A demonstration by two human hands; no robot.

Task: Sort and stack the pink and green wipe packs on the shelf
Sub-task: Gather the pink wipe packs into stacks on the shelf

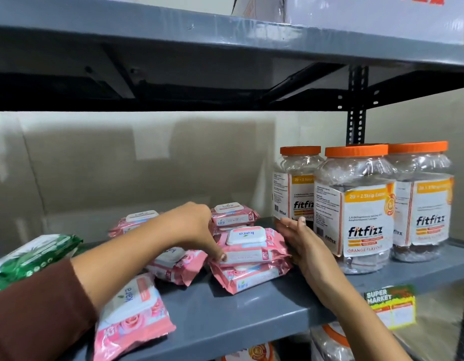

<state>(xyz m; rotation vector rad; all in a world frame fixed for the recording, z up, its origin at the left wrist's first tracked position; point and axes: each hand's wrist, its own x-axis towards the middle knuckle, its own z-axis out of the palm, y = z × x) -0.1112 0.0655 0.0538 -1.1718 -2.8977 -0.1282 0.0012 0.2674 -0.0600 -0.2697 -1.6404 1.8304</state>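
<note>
Several pink wipe packs lie on the grey shelf (251, 316). Two of them form a small stack (251, 259) in the middle. My left hand (194, 227) reaches over with its fingertips on the left edge of the stack's top pack. Flat and with its fingers apart, my right hand (304, 246) presses against the stack's right side. Another pink stack (233, 217) sits behind. Loose pink packs lie at the front left (132, 313), under my left arm (176, 264) and at the back (137, 220). A green pack (33, 256) lies at the far left.
Three clear jars with orange lids (361, 212) stand on the right of the shelf, close to my right hand. A supermarket price tag (390, 306) hangs on the shelf's front edge. The upper shelf (225, 40) carries boxes overhead.
</note>
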